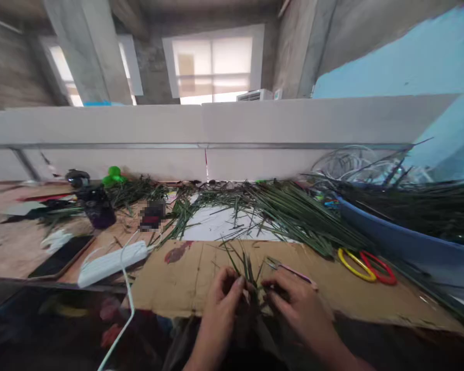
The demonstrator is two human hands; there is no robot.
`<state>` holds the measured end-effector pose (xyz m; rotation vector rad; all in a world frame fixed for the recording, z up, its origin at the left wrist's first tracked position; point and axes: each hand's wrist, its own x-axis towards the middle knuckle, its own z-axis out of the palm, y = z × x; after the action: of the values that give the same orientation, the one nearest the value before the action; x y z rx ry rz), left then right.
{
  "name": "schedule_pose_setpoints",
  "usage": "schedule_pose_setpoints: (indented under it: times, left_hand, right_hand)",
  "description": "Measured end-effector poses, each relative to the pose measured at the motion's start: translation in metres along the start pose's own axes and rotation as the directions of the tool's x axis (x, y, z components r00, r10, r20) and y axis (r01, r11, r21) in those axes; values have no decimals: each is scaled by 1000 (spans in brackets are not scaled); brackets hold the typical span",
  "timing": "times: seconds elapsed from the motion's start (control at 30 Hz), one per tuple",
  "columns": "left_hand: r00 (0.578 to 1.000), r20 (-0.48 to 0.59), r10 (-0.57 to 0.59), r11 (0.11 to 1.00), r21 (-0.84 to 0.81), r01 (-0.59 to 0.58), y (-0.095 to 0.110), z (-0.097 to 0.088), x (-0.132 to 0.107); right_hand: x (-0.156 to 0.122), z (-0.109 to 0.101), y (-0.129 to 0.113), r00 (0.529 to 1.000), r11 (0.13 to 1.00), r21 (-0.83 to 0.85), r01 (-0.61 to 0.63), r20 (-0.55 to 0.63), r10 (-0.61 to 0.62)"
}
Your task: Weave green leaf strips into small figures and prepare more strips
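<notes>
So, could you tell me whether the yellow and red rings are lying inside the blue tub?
No, the yellow ring and red ring lie on the cardboard sheet, just outside the blue tub.

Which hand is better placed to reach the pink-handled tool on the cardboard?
Probably the right hand: the pink-handled tool lies just beyond its knuckles on the cardboard. The left hand sits across the green strips that both hands pinch.
</notes>
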<state>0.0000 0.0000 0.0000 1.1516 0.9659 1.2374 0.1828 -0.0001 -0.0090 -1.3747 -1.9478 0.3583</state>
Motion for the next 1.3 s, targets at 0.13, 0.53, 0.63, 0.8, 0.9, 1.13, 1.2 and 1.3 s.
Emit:
schedule_pose_setpoints:
  times: [0.13,0.53,0.63,0.8,0.9,1.13,1.2,1.3]
  left_hand:
    - [999,16,36,997,60,-37,0,1,7]
    - [986,120,116,905,397,-155,-7,8,5]
    - [983,146,116,892,421,-168,-5,7,5]
    - [985,145,95,906,397,-146,-6,8,7]
    - [994,89,63,933,348,-91,-7,9,9]
    - [996,79,33,954,295,-55,-3,9,12]
    - [995,88,40,964,258,-61,-1,8,13]
    - [994,104,35,981,186,-54,-1,6,15]
  right_hand:
    - [-2,-7,-1,995,998,-3,69,-75,-69]
    - [13,-8,-23,919,946,-136,293,-234,-318]
    - [18,-7,-26,922,949,-135,284,-234,-309]
    - [19,-7,-26,950,970,27,241,-209,-230]
    - [14,-8,-23,972,980,151,129,-217,-94]
    - [6,-17,-13,995,994,107,19,-94,-9]
    - [4,-20,-14,999,995,96,36,-24,-34]
    - [1,-23,-17,1000,991,133,6,26,-10]
